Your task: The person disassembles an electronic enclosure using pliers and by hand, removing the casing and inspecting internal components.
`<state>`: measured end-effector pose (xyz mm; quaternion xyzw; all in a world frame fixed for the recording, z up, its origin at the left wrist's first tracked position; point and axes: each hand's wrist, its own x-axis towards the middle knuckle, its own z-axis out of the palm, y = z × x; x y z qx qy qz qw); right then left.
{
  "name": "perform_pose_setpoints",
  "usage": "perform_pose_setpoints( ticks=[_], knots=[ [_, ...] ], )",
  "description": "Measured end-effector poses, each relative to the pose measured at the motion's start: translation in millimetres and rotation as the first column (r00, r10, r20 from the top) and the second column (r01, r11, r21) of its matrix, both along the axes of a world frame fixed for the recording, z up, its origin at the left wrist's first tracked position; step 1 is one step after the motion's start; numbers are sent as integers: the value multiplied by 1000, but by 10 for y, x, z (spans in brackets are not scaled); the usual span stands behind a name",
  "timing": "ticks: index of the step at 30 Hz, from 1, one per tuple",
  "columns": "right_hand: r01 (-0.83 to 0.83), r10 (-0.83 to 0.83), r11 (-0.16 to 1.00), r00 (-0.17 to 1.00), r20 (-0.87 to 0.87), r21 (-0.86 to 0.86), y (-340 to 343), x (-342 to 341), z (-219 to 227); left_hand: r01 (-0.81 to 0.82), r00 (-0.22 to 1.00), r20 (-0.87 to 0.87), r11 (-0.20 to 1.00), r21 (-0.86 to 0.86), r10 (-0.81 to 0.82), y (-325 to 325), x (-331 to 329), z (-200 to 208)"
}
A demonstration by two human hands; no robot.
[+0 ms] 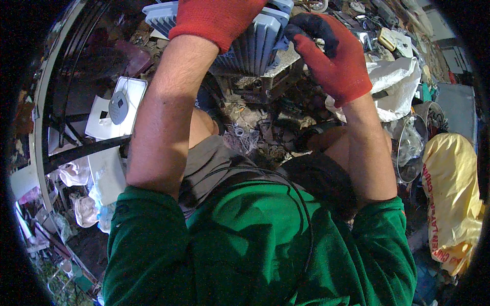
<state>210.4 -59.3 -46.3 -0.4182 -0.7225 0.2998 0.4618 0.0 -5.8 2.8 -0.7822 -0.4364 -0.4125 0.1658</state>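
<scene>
A blue-grey finned metal housing rests on a low, worn stand in front of me. My left hand, in a red knit glove, lies over the housing; its fingers are out of sight beyond the picture's upper edge. At the housing's right corner is my right hand, in a red glove with dark fingertips. Its fingers are curled, with thumb and fingertips brought together against the housing's edge. Whatever small thing they may pinch is hidden.
To my right lie a white sack, a round metal-rimmed container and a yellow sack. White panels lean by a black metal frame on the left. Loose scrap and wire litter the ground between my legs.
</scene>
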Motion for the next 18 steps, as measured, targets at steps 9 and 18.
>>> perform_pose_setpoints(
  ticks=[9,18],
  knots=[
    [101,-105,993,992,72,58,-38,-48,-11,62,998,-14,997,-53,-63,-25,5,85],
    [112,-118,988,992,49,107,-97,-123,79,52,999,7,997,-49,-52,-41,-2,84]
  ],
)
